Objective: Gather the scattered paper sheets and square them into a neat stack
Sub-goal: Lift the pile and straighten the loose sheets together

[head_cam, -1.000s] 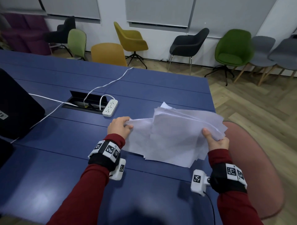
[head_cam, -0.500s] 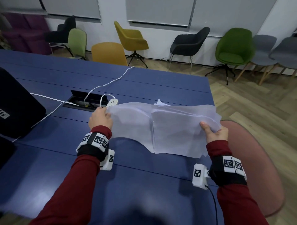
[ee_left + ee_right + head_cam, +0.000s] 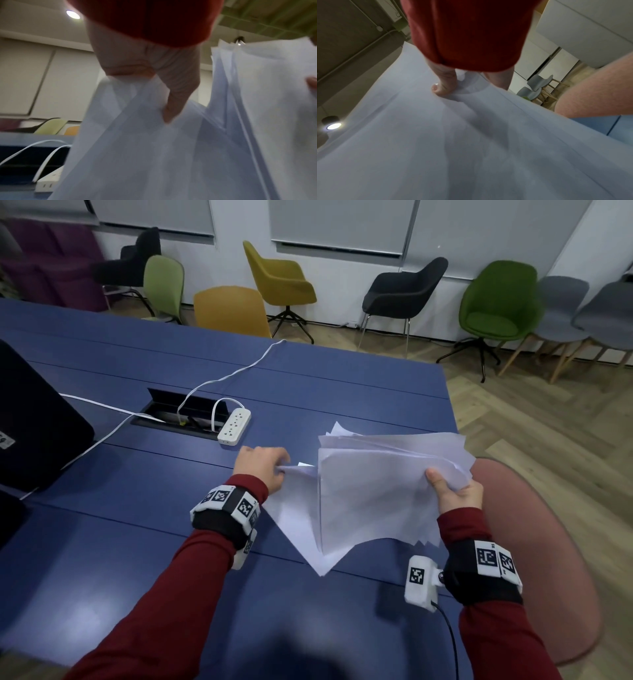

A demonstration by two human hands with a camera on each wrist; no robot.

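A loose bundle of white paper sheets (image 3: 373,491) hangs in the air above the blue table (image 3: 171,525), edges uneven and fanned. My left hand (image 3: 263,465) pinches the top left corner of the sheets (image 3: 137,135), fingers curled round the paper. My right hand (image 3: 455,491) grips the bundle's right side, thumb on the near face. In the right wrist view my thumb (image 3: 441,88) presses on the paper (image 3: 436,148). A lower corner of the sheets touches or nearly touches the table.
A white power strip (image 3: 234,426) with its cable lies beside an open cable hatch (image 3: 181,412) behind my left hand. A black object (image 3: 30,422) sits at the table's left. A pink chair (image 3: 534,559) stands at the table's right edge. Several chairs line the far wall.
My left hand, stretched out to the left half a second ago, has swung back toward the right hand, folding the spread sheets into a narrower bundle. The right hand has barely moved.
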